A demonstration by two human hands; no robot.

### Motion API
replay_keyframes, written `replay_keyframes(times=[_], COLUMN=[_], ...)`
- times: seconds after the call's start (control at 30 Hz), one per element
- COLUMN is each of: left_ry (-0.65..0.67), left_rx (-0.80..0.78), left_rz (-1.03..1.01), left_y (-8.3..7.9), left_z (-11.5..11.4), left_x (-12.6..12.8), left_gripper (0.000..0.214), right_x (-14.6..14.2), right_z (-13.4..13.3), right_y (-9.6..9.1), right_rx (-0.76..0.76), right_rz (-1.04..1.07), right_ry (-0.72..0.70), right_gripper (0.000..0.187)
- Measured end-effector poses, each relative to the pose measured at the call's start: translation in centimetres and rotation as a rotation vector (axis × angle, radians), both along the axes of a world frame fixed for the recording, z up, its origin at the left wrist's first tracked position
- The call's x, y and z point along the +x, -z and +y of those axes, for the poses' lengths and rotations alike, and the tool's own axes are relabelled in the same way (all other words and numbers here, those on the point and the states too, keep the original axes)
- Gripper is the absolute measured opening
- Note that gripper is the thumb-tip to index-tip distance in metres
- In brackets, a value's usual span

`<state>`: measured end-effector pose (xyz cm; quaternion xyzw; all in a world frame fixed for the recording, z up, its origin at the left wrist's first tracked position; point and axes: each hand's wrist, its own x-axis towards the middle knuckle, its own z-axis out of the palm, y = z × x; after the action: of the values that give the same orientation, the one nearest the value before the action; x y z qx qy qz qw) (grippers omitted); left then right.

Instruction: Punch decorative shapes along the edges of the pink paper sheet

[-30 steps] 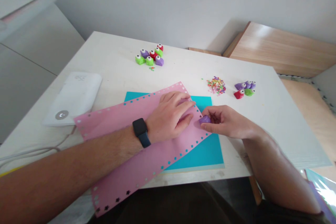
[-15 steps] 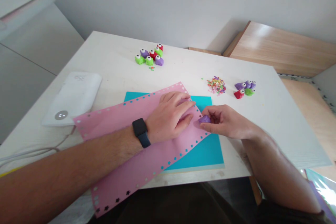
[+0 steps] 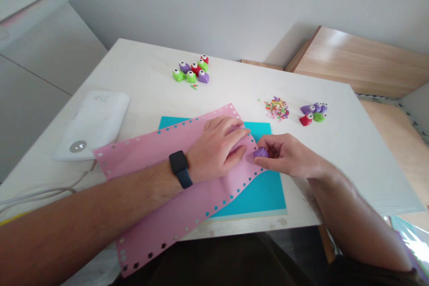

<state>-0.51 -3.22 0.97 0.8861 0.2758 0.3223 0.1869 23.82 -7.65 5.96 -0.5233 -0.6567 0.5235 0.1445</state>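
My left hand (image 3: 219, 147) lies open on a pink sheet of paper (image 3: 161, 205), fingers spread toward its right end. Star-shaped and other small holes run along the sheet's edges. In my right hand (image 3: 288, 154) is a purple craft punch (image 3: 260, 153), gripped between thumb and fingers at the right edge of the pink paper. The punch's far side is hidden by my fingers. Under the pink sheet lies a turquoise sheet (image 3: 258, 196), showing at the right and along the top.
Several colourful punches (image 3: 195, 69) stand at the back, with others (image 3: 313, 114) at the right. A heap of paper confetti (image 3: 276, 109) lies near those. A white device (image 3: 94, 125) with cables (image 3: 43, 194) sits on the left of the white table (image 3: 147, 71).
The right edge of the pink paper has shifted very slightly beside the punch. Both hands keep nearly the same position.
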Motion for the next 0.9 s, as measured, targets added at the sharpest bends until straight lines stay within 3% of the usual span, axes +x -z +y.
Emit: replay_keyframes(times=[0.9], left_ry=[0.002], left_rx=[0.011], left_rz=[-0.017], left_y=[-0.08], left_z=[-0.05], left_x=[-0.01], left_gripper=[0.034], right_x=[-0.45], right_z=[-0.06], right_y=[0.5], right_rx=[0.052], right_rz=[-0.049], right_ry=[0.016], right_gripper=[0.023])
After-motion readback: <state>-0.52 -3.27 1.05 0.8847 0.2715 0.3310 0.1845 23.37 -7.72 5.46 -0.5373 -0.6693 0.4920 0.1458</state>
